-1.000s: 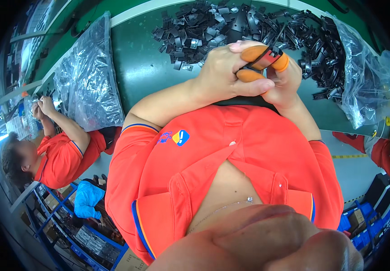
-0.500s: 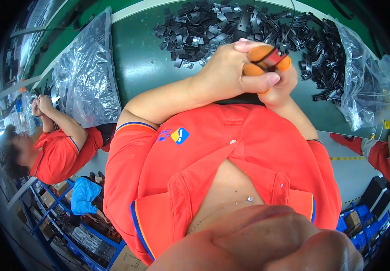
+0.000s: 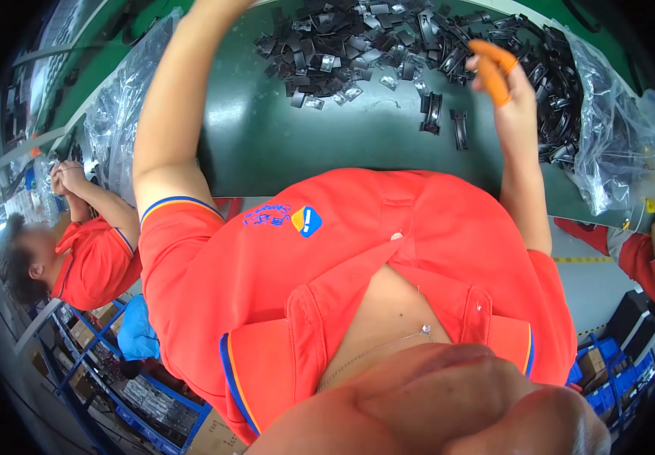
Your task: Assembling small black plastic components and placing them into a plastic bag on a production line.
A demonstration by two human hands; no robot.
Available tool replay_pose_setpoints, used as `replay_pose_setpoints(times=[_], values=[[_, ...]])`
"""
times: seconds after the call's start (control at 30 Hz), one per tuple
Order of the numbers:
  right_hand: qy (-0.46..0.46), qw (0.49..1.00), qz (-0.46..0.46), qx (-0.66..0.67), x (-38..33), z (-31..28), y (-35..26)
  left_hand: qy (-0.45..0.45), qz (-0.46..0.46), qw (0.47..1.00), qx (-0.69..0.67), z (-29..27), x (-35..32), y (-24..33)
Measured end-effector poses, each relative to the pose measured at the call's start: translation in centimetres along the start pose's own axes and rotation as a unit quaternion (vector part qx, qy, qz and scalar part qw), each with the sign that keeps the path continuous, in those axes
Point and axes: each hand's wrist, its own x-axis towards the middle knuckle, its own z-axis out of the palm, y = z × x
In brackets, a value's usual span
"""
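My left forearm point(image 3: 172, 106) stretches up past the top edge of the picture, and the hand at its end is cut off. My right hand point(image 3: 513, 91) hovers over the right part of the green table, beside a heap of curved black plastic parts point(image 3: 559, 114). Orange covers sit on some of its fingers; these are spread apart, with nothing visible between them. Left of this hand lie two loose black parts, a wider one point(image 3: 431, 114) and a narrow one point(image 3: 460, 129). Farther off spreads a pile of small flat black pieces point(image 3: 335, 49).
Clear plastic bags hang over the table's left side point(image 3: 119, 121) and right side point(image 3: 608, 136). The green tabletop point(image 3: 289, 148) reaches close to my body. A co-worker in a red shirt point(image 3: 100, 254) is at the left; another person's sleeve point(image 3: 642, 262) shows at the right.
My hands, clasped together before, have parted. The left arm has swung up and left out of the picture; the right hand has moved right and opened. Two loose black parts now show.
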Motion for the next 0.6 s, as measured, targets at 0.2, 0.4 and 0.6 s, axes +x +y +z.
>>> replay_pose_setpoints(times=[0.2, 0.4, 0.6], values=[[-0.242, 0.93, -0.164, -0.22, -1.7, 0.8, -0.7, -0.071, -0.141, 0.983, 0.096, 1.8, -2.0, -10.8], [-0.24, 0.859, -0.198, -0.408, -2.5, 1.7, -1.8, 0.04, -0.166, 0.985, 0.012, 4.5, -7.8, -19.7], [-0.204, 0.883, -0.169, -0.387, -2.0, 2.2, -2.1, -0.024, -0.291, 0.946, 0.138, 2.4, -12.6, -27.3]])
